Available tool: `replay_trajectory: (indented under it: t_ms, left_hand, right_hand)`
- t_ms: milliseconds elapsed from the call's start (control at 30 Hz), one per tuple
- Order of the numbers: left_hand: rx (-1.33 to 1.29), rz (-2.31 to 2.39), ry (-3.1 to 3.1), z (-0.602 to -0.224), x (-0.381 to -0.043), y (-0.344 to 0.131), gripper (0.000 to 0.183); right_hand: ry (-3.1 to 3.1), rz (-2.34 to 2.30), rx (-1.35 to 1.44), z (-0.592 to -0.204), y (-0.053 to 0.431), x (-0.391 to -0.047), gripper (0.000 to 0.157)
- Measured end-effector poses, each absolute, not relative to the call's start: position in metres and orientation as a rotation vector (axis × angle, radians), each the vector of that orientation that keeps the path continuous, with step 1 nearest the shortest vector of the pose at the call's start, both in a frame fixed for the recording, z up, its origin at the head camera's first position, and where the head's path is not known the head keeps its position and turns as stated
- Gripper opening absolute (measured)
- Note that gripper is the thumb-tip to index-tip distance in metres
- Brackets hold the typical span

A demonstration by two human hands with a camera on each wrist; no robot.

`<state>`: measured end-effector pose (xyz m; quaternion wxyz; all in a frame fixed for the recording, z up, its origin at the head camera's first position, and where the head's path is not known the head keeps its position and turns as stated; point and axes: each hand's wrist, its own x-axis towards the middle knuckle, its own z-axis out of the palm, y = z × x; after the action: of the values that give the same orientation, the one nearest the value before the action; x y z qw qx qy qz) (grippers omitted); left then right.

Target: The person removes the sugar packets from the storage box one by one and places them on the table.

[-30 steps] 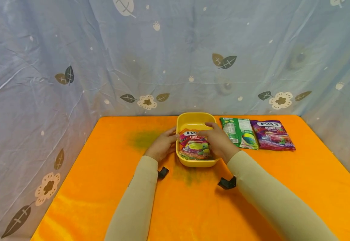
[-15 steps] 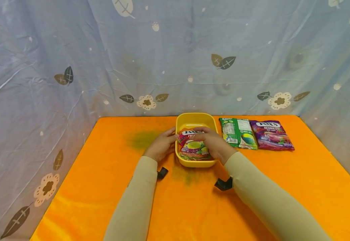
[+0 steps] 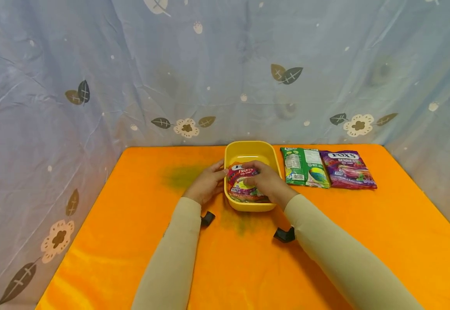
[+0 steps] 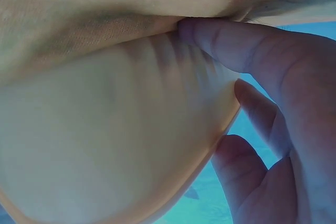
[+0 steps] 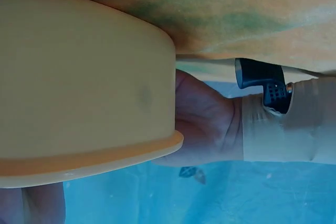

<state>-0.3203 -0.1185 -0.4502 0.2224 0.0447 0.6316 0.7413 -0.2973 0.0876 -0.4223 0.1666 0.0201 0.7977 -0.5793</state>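
A yellow plastic tub (image 3: 251,207) stands on the table with a Fox's Fruits candy packet (image 3: 240,189) lying in its near part. My left hand (image 3: 205,183) is at the tub's left side. In the left wrist view, fingers (image 4: 247,40) rest along its outer wall, fairly straight. My right hand (image 3: 267,183) reaches over the right rim, its fingers and thumb spread apart on top of the packet and touching it. They cover the packet's right part. The right wrist view shows mainly the tub's outer wall (image 5: 84,72), which hides most of the right hand.
To the right of the tub lie a green candy packet (image 3: 306,168), back side up, and a purple Fox's Berries packet (image 3: 348,170). Patterned curtains (image 3: 186,64) enclose the orange-covered table (image 3: 232,267). Black wrist devices (image 3: 284,235) stick out below both sleeves.
My right hand has moved left over the packet, its fingers now further across it. The packet has shifted slightly left in the tub. My left hand stays at the tub's side.
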Motion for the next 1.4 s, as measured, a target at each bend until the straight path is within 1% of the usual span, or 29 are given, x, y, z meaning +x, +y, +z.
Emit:
replay_trajectory:
  t_ms: [367,667,1400]
  left_hand:
    - [0.128,2.053,1.736,-0.446,-0.318,-0.119,0.054]
    - [0.097,2.070,1.742,-0.448,-0.319,-0.119,0.051]
    - [0.078,2.084,1.746,-0.451,-0.320,-0.119,0.050]
  right_hand:
    - [2.296,-1.716,0.013,-0.423,0.088,-0.297,0.048]
    - [2.245,-1.872,-0.056,-0.418,0.090,-0.293,0.047]
    - [2.039,-2.113,-0.054,-0.419,0.097,-0.291,0.048]
